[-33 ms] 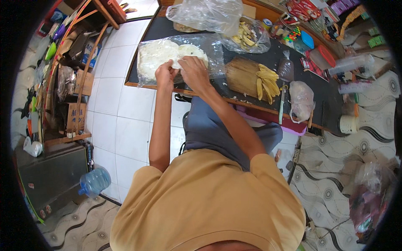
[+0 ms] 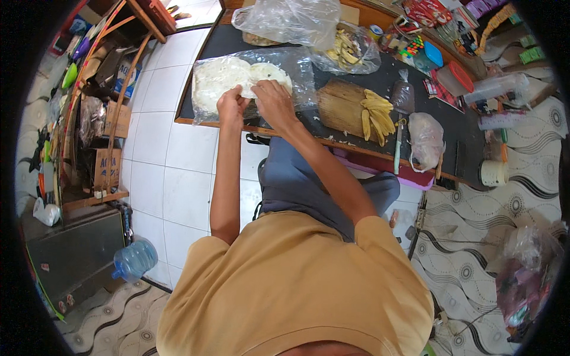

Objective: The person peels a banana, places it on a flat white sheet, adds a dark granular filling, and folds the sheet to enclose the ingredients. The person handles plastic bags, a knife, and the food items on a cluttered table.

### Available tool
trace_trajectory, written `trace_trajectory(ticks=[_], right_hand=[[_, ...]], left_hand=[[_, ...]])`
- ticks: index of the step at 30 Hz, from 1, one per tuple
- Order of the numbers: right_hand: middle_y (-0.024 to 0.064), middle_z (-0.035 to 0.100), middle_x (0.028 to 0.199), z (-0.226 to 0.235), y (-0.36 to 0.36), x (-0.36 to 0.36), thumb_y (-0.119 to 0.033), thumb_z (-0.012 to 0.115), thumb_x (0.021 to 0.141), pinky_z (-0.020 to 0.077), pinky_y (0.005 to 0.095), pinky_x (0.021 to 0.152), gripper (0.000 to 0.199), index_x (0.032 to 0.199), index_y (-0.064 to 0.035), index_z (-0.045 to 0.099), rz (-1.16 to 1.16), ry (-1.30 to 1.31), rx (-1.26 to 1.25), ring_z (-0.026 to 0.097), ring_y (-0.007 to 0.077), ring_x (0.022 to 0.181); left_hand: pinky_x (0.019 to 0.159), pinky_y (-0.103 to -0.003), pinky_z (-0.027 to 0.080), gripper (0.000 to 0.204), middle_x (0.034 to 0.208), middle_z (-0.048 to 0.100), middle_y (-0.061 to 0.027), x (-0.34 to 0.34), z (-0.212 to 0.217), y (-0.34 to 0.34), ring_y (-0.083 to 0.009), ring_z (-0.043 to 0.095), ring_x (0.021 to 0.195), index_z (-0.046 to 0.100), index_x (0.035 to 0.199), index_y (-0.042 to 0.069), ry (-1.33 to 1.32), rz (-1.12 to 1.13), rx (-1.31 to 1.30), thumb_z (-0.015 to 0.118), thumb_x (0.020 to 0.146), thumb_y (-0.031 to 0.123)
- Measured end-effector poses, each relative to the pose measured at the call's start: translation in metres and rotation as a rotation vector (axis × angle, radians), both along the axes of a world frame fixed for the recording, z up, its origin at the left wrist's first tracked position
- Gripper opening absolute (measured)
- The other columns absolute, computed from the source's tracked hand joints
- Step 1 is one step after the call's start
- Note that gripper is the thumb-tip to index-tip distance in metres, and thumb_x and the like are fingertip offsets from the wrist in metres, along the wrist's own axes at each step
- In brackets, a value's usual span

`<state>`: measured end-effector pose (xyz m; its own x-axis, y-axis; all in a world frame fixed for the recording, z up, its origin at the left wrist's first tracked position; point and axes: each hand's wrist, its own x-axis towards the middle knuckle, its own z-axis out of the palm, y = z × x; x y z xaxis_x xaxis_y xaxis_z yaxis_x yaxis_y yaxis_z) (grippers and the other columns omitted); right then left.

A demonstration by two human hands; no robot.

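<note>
Two stacks of thin round white wrapper sheets lie side by side on a clear plastic sheet [image 2: 304,77] at the table's near left part. My left hand [image 2: 231,107] pinches the near edge of a wrapper sheet [image 2: 248,92] between thumb and fingertips. Just right of it, my right hand [image 2: 274,102] curls its fingers over the same edge, by the right stack [image 2: 274,73]; its fingertips are partly hidden. To the right, peeled yellow banana slices [image 2: 375,115] lie on a wooden cutting board [image 2: 338,107].
A knife with a pale green handle [image 2: 398,148] lies right of the board, beside a knotted white plastic bag [image 2: 426,139]. Behind are a bag of banana peels [image 2: 345,53], a small bag of brown contents [image 2: 403,95] and a red-lidded container [image 2: 457,80]. A water bottle [image 2: 135,260] lies on the floor.
The view has shifted very slightly. Both hands stay at the wrapper sheet's edge, with no other visible difference.
</note>
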<state>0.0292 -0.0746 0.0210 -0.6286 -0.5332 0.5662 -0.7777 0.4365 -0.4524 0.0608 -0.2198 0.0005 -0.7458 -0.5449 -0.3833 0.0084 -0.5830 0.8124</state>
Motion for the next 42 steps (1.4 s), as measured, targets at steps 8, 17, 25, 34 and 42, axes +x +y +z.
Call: trace_trajectory(ticks=[8,17,25,34,42], right_hand=[[0.0178,0.069,0.098,0.022,0.006,-0.032,-0.007,0.061,0.08,0.0514,0.0424,0.086,0.022,0.099,-0.0036,0.072,-0.002,-0.265,-0.045,0.065,0.0371,0.093],[0.0195,0.071,0.095,0.067,0.01,-0.076,-0.01,0.066,0.077,0.0522,0.0396,0.082,0.023,0.097,-0.0065,0.075,0.07,-0.318,0.068,0.067,0.0365,0.087],[0.0181,0.072,0.088,0.086,0.028,-0.096,-0.012,0.067,0.077,0.0526,0.035,0.077,0.022,0.096,-0.0044,0.075,0.079,-0.453,-0.012,0.069,0.0292,0.08],[0.0095,0.073,0.087,0.12,0.069,-0.115,-0.017,0.073,0.082,0.049,0.0285,0.069,0.027,0.105,-0.0037,0.074,0.111,-0.408,0.023,0.061,0.0111,0.074],[0.0049,0.071,0.084,0.152,0.128,-0.117,-0.021,0.075,0.083,0.0477,0.0254,0.069,0.032,0.107,-0.0001,0.072,0.063,-0.428,0.08,0.058,0.0084,0.075]], left_hand=[[0.078,-0.031,0.055,0.038,0.101,0.064,-0.0145,0.014,0.02,0.015,-0.0235,0.067,0.088,0.055,0.111,-0.005,0.016,-0.009,-0.223,0.069,0.086,0.021],[0.097,-0.039,0.044,0.037,0.123,0.058,-0.0178,-0.001,0.007,0.004,-0.0348,0.053,0.113,0.068,0.11,0.006,-0.009,-0.006,-1.533,0.076,0.078,0.022],[0.08,-0.033,0.052,0.025,0.091,0.073,-0.0139,-0.025,0.036,-0.014,-0.0241,0.07,0.088,0.071,0.099,0.001,0.133,-0.115,-1.159,0.069,0.088,0.024],[0.068,-0.022,0.05,0.021,0.082,0.071,-0.0055,-0.047,0.098,-0.017,-0.0074,0.064,0.076,0.071,0.099,-0.002,0.303,-0.291,-1.087,0.069,0.09,0.017],[0.064,-0.022,0.05,0.022,0.08,0.072,-0.0039,-0.061,0.138,0.008,-0.0054,0.064,0.071,0.073,0.102,0.002,0.354,-0.481,-1.078,0.072,0.088,0.019]])
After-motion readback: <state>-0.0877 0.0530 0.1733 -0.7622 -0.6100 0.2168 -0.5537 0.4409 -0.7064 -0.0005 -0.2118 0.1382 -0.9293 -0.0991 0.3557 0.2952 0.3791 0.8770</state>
